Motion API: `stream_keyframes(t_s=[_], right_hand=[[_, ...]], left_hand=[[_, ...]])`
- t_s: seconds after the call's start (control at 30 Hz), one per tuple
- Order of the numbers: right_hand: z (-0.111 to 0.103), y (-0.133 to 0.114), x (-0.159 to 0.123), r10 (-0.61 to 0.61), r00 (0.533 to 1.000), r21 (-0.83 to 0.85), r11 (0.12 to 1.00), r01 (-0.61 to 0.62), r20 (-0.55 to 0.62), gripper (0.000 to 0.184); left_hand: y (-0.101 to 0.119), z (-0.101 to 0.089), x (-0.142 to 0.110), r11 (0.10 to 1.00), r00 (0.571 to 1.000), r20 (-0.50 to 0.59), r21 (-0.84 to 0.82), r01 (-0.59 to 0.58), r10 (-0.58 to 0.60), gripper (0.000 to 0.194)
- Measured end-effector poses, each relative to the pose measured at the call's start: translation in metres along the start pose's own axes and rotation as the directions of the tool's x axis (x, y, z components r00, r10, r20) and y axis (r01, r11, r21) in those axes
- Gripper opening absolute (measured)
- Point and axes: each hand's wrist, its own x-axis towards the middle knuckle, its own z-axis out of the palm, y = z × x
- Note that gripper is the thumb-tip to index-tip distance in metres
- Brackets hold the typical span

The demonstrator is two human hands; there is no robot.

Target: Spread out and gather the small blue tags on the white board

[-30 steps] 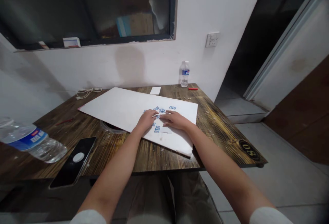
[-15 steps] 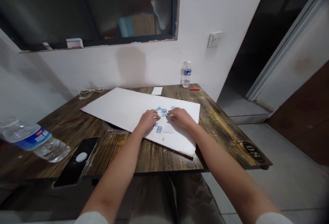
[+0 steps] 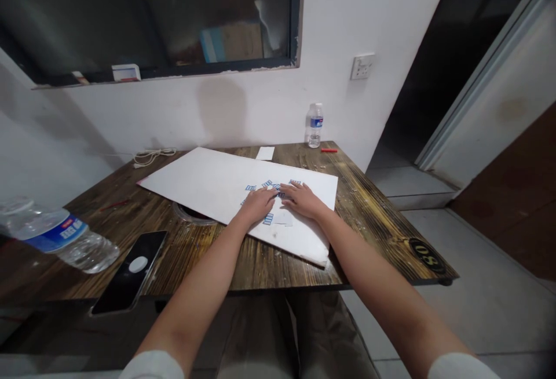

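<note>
My left hand [image 3: 259, 205] and my right hand [image 3: 303, 200] rest palm down on a large white board [image 3: 208, 179] that lies at a slant across the table. Their fingertips nearly meet among several small blue-printed paper pieces [image 3: 269, 186] scattered on the board. One such piece [image 3: 268, 219] lies just below my left hand, next to a white paper scrap [image 3: 283, 218]. Neither hand visibly grips anything. Some pieces may be hidden under my palms.
The dark wooden table [image 3: 243, 269] holds a large water bottle [image 3: 56, 237], a black phone [image 3: 129, 273], a small water bottle [image 3: 315, 126], a red stick [image 3: 329, 150], a white paper slip [image 3: 264, 153] and a white cable [image 3: 152, 157]. A wall stands behind.
My left hand has slid right, towards my right hand, and now covers some blue pieces. My right hand has shifted slightly left. The view has barely moved over the last half second.
</note>
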Motion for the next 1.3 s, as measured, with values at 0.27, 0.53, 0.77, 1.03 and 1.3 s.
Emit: stream_keyframes(t_s=[0.27, 0.53, 0.77, 1.03, 1.3], right_hand=[[0.006, -0.006, 0.004, -0.007, 0.999, 0.016, 1.000, 0.006, 0.039, 0.060], [0.005, -0.007, 0.006, 0.026, 0.998, -0.098, 0.995, -0.032, -0.058, 0.057], [0.007, -0.004, 0.007, 0.049, 0.995, -0.144, 0.988, -0.061, -0.085, 0.056], [0.007, -0.003, 0.006, 0.036, 0.999, -0.082, 0.996, -0.039, -0.035, 0.052], [0.009, -0.005, 0.008, 0.011, 1.000, -0.059, 0.998, -0.013, -0.030, 0.054]], left_hand=[[-0.002, 0.006, 0.003, 0.999, 0.997, -0.073, 0.039, -0.023, 0.025, 0.035], [-0.003, 0.013, 0.005, 0.999, 0.999, -0.027, 0.031, 0.025, -0.024, 0.039], [0.000, 0.006, 0.002, 0.997, 0.998, -0.062, 0.073, 0.035, -0.030, 0.033], [0.006, 0.003, 0.002, 0.987, 0.998, -0.050, 0.158, 0.033, -0.025, 0.032], [-0.002, 0.011, 0.002, 0.988, 0.995, -0.094, 0.154, 0.032, -0.017, 0.029]])
